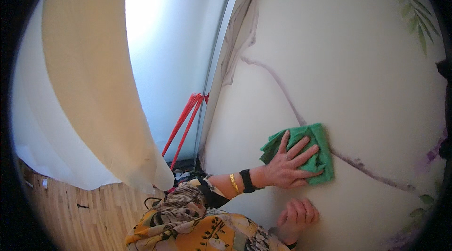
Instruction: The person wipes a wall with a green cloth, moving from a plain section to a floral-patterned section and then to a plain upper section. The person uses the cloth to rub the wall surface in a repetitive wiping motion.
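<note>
My left hand [291, 166] lies spread over a folded green cloth [323, 148], pressing it flat against a pale wall covering [353, 74] printed with a brown branch and green leaves. The printed branch shows on both sides of the cloth. A black band and a gold bracelet [233, 183] are on the left wrist. Lower down, close to the same surface, my right hand [299, 214] has its fingers curled in, with nothing visible in them. Whether it touches the wall covering cannot be told.
At the left, a beige and white curtain [91, 74] hangs beside a bright window [169, 39] with a metal frame edge. Red strips [183, 127] stand out near that edge. Dark items lie below them. A small dark object [83, 206] is on the wooden floor [102, 219].
</note>
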Demonstrator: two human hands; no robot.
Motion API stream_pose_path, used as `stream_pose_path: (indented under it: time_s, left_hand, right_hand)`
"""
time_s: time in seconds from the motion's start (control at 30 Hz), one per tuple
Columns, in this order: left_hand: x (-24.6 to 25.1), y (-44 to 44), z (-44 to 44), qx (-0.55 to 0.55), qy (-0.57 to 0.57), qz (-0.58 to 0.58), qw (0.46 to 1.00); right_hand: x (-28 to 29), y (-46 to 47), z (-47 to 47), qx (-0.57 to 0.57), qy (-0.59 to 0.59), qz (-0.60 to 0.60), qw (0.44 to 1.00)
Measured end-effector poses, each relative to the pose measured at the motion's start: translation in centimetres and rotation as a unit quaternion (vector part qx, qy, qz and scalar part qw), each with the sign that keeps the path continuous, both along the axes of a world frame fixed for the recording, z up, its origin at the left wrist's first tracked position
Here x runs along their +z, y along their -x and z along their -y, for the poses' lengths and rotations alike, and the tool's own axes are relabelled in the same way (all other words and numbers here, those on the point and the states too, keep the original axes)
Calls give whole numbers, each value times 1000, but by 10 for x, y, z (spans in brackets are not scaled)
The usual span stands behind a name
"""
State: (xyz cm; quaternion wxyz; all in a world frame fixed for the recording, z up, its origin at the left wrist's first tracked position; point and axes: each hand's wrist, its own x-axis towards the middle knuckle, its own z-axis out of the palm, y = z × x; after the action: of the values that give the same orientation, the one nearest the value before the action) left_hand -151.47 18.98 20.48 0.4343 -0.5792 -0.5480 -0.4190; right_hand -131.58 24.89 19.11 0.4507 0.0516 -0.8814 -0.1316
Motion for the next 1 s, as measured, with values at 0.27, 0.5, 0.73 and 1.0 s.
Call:
stream_pose_path:
  time_s: [0.27,0.5,0.73,1.0]
  left_hand:
    - [36,-16,19,71,-24,-15,997]
    - [47,-6,17,110,-56,55,991]
    - [30,35,7,115,-75,158,978]
    - [-18,80,-2,135,-89,277,947]
  right_hand:
    - [-46,-26,19,-83,13,-71,994]
    - [-81,-57,19,-220,-30,-115,968]
    - [-73,-82,-15,-245,-75,-149,955]
    - [-13,-87,-51,-264,-63,-131,953]
